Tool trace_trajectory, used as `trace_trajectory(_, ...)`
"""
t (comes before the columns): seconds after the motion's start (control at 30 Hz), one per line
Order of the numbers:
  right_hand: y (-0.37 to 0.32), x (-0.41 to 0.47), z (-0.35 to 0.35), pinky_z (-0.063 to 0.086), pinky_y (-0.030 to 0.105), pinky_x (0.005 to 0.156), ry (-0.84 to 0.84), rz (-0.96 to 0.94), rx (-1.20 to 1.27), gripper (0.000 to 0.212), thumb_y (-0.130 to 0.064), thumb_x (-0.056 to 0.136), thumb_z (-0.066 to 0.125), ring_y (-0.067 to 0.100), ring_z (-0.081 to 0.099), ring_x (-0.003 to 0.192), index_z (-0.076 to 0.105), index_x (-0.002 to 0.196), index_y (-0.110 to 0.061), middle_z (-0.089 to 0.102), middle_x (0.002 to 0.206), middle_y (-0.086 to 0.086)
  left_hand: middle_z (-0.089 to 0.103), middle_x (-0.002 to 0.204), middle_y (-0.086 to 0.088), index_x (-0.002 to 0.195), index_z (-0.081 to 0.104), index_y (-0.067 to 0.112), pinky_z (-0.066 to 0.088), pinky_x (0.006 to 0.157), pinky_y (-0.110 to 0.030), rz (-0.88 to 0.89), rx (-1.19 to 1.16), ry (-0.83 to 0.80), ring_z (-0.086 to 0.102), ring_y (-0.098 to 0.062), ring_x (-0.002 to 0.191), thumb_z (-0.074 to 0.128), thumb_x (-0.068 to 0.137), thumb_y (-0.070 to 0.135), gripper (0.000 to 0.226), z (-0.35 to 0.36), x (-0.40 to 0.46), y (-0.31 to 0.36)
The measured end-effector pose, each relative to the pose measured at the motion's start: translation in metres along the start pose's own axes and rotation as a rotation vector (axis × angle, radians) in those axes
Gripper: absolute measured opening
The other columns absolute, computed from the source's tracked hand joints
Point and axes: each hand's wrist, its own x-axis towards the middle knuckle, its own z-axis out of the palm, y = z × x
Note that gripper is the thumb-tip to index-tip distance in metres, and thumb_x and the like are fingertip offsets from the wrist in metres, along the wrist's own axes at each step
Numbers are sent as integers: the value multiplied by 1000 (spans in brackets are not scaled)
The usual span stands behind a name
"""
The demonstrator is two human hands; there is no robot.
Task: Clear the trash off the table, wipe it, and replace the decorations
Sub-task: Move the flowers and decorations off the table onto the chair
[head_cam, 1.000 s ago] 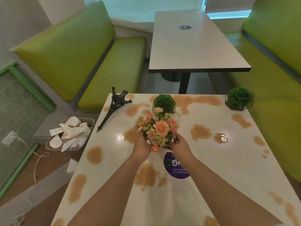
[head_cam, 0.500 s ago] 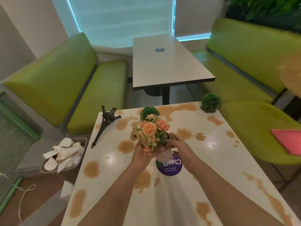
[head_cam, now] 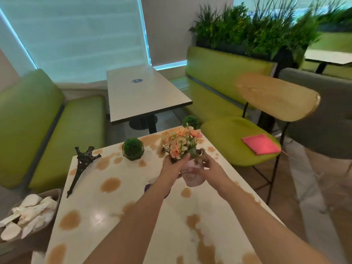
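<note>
Green booth seating surrounds a white table [head_cam: 118, 212] blotched with brown spills.
Above its far right part, the left hand [head_cam: 172, 166] and right hand [head_cam: 212, 171] both curl around a pale pink flower pot [head_cam: 191, 178] of peach blooms, held tilted off the surface. Left of it stand a green ball plant [head_cam: 133, 149] and a leaning black tower model [head_cam: 82, 166]; a pink cloth [head_cam: 261, 144] lies on the chair seat at right.

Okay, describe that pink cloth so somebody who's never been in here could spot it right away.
Start at the stained white table, then look right to the chair with the round green seat. The pink cloth lies folded flat on that seat, the only pink square among all the green upholstery.
</note>
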Motion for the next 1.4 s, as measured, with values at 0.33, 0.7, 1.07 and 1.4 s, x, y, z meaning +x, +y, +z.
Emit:
trace_trajectory(0.33, 17, 10, -138, 53, 43, 95, 50, 86, 91, 64, -34, 63, 89, 18, 66, 106, 59, 119, -24, 69, 115, -1, 68, 114, 4, 112, 59, 31, 54, 93, -47, 23, 78, -24, 65, -18, 104, 77, 74, 50, 47, 132, 17, 12)
trace_trajectory(0.7, 28, 33, -277, 50, 22, 81, -66, 111, 50, 70, -48, 69, 83, 10, 60, 110, 54, 128, -24, 62, 122, -5, 68, 107, 2, 105, 60, 28, 57, 73, -29, -28, 52, 33, 66, -15, 96, 71, 86, 37, 24, 269, 40, 0)
trace_trajectory(1.07, 34, 98, -337, 52, 19, 79, -84, 142, 126, 44, -30, 77, 82, 6, 67, 99, 60, 116, -26, 72, 110, -5, 66, 118, 4, 129, 52, 28, 56, 66, -20, -2, 43, 23, 67, -10, 97, 74, 82, 36, 53, 322, 106, -4)
trace_trajectory(1.4, 30, 211, -365, 51, 13, 69, -106, 163, 100, 57, -22, 71, 86, 4, 64, 97, 51, 117, -19, 67, 105, -5, 62, 128, 4, 137, 49, 29, 52, 98, -41, -7, 144, 153, 62, -14, 113, 79, 44, 79, 110, 330, 210, 3)
